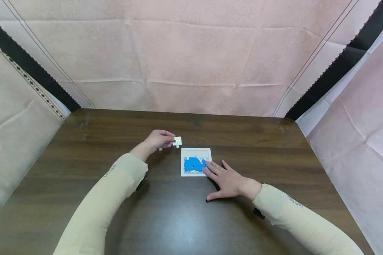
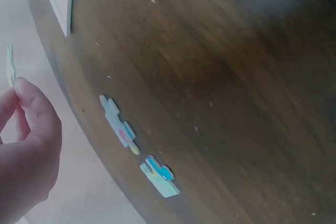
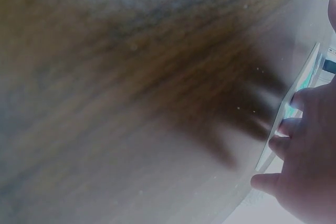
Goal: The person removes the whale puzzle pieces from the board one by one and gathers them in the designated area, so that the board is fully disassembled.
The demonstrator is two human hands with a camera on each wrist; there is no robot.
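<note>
A small pale puzzle piece [image 1: 177, 141] with yellow and light blue is pinched between thumb and fingers of the left hand [image 1: 160, 139], above the table at the tray's upper left. The left wrist view shows this piece [image 2: 10, 65] edge-on at the fingertips of the left hand [image 2: 31, 145]. A white-framed puzzle tray [image 1: 196, 174] lies flat, with blue whale-like pieces [image 1: 192, 164] in its lower part. Fingers of the right hand [image 1: 227, 180] are spread, their tips on the tray's right edge; in the right wrist view the right hand [image 3: 310, 145] touches the tray [image 3: 273, 135].
Two loose puzzle pieces, one long [image 2: 119, 125] and one with a straight edge [image 2: 160, 178], lie on the brown wooden table [image 1: 178, 219] near the left hand. Pale patterned cloth [image 1: 191, 53] hangs behind the table and at both sides.
</note>
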